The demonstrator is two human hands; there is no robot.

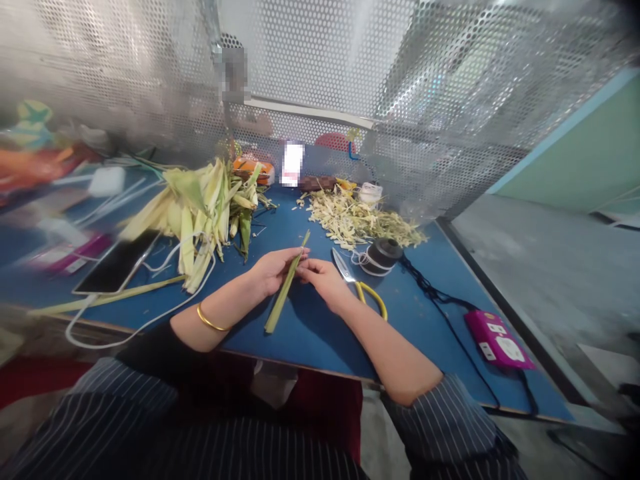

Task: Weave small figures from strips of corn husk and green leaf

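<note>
A narrow folded strip of green corn husk (pixel 285 298) slants between my hands above the blue table. My left hand (pixel 273 270) is closed on it, thumb near the strip's upper end. My right hand (pixel 323 277) pinches at the strip's right side with thumb and forefinger; its other fingers curl under. Scissors (pixel 344 267) with yellow handles lie just right of my right hand, blades partly apart. Beyond them sits a black spool (pixel 383 257) with white string around it. A heap of pale corn husks (pixel 195 213) lies to the left of my hands.
Small husk scraps (pixel 345 217) are piled at the back right. A phone (pixel 120 263) with a white cable lies on the left. The purple power box (pixel 499 339) and black cords occupy the right edge. Perforated silvery sheeting (pixel 320 60) hangs behind the blue table (pixel 320 340).
</note>
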